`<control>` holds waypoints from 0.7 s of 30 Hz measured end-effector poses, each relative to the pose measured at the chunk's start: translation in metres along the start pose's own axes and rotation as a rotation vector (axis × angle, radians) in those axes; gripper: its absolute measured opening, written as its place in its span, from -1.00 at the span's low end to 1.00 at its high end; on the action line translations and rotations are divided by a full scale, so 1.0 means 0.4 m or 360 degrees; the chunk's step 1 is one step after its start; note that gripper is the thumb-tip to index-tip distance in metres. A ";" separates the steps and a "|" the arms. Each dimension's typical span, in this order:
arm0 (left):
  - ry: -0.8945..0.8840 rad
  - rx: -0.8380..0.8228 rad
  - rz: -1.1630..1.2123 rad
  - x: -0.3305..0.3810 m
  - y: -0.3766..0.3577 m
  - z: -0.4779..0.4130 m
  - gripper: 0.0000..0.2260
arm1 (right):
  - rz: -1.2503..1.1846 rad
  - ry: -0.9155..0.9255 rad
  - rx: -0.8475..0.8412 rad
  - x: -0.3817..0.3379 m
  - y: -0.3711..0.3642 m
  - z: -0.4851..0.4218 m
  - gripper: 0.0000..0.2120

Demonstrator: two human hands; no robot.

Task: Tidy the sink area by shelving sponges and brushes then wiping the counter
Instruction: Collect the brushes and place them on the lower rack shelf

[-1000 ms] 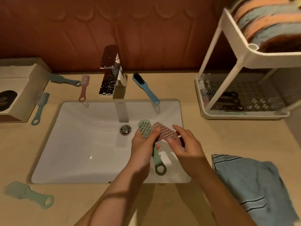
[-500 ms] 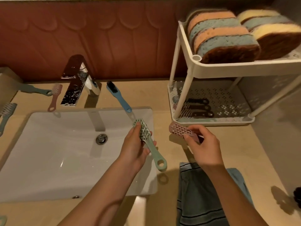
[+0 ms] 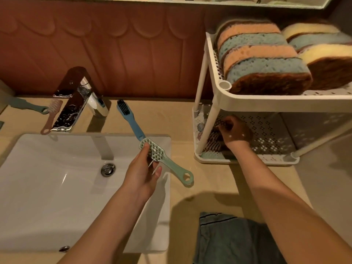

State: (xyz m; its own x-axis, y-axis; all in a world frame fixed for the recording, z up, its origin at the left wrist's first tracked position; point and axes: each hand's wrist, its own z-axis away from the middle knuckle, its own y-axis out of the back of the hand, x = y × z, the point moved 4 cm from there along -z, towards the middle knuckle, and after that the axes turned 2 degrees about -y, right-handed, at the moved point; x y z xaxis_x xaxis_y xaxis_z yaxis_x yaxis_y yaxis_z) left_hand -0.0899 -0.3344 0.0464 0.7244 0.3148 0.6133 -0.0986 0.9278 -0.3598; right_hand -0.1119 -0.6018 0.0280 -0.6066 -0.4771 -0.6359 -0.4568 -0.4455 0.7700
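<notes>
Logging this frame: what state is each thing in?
Green brush: gripped by left hand, over sink edge.
Pink brush: pinched by right hand, inside lower shelf.
Blue brush: lying on counter.
Sponges: stacked on top shelf.
Faucet: off.
Towel: crumpled on counter.

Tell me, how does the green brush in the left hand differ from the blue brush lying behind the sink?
The green brush is held up in the left hand; the blue brush lies loose on the counter. The green brush has a broad head with pale bristles; the blue brush has a narrow head with dark bristles. Both have long handles.
</notes>
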 end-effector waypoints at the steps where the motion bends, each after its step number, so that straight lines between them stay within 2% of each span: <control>1: -0.0002 0.0003 0.0002 0.000 0.000 -0.001 -0.85 | 0.0070 0.0008 -0.0006 -0.002 -0.011 -0.025 -0.81; 7: 0.0009 0.0026 0.0025 -0.004 0.001 -0.011 -0.84 | 0.0216 0.0060 0.0022 0.005 -0.072 -0.121 -0.63; 10: 0.0023 0.0004 0.0047 -0.009 0.000 -0.010 -0.85 | 0.0114 0.0012 0.0011 0.008 -0.085 -0.155 -0.55; 14: 0.0041 -0.0002 0.0060 -0.014 -0.001 -0.010 -0.85 | 0.0117 -0.0020 -0.0104 0.005 -0.098 -0.184 -0.56; 16: 0.0049 0.0000 0.0069 -0.014 -0.002 -0.009 -0.85 | 0.0144 0.0008 -0.0157 0.000 -0.104 -0.183 -0.65; 19: 0.0052 0.0001 0.0083 -0.015 -0.004 -0.007 -0.85 | 0.0176 -0.0051 -0.0238 0.017 -0.109 -0.179 -0.59; 21: 0.0050 -0.0005 0.0085 -0.015 -0.006 -0.002 -0.85 | 0.0205 -0.0014 -0.0247 0.039 -0.117 -0.187 -0.69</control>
State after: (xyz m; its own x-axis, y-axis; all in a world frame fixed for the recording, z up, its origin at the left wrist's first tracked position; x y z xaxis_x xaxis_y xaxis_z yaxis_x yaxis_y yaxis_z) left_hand -0.0932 -0.3386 0.0430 0.7394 0.3571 0.5708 -0.1354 0.9093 -0.3935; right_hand -0.0512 -0.6451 -0.0221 -0.6596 -0.5314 -0.5315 -0.2696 -0.4929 0.8273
